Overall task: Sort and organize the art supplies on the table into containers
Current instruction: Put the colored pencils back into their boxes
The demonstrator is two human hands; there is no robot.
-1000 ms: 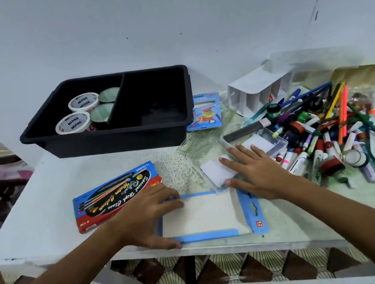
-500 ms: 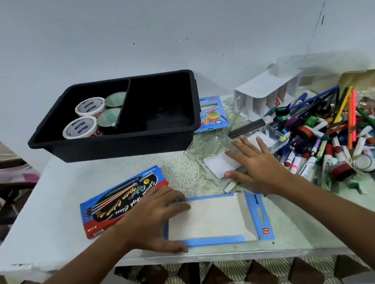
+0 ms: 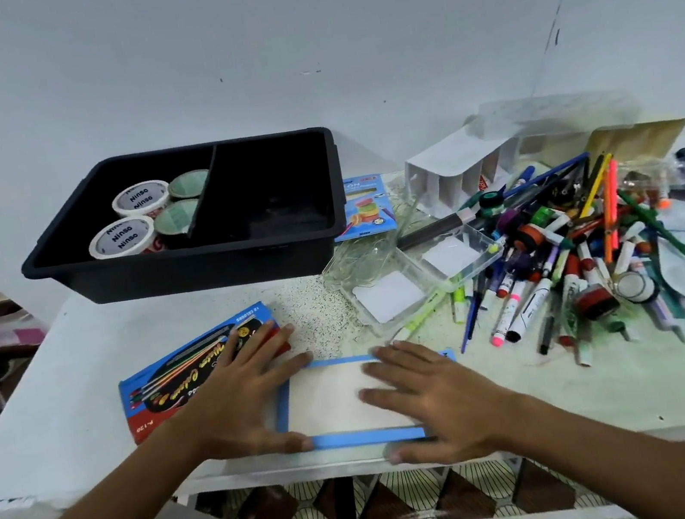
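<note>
Table: pale top filling the middle of the frame; bare room at left and lower right, near edge running just under both hands.

Black bin: upper left, two compartments. Left one holds four tape rolls; right one looks empty. Sorting seems barely begun.

Heap of markers and pens: right of centre, unsorted, the bulk of what is left.

White divider box: behind the heap, on its side.

Red-and-blue pencil box: left of centre, under the left fingertips.

Blue-edged flat pack: lower centre, close to the near edge; could slide off.

Clear case: open, beside the heap.

Left hand: fingers spread, flat on the pack's left end.

Right hand: fingers apart, flat on its right end.
</note>
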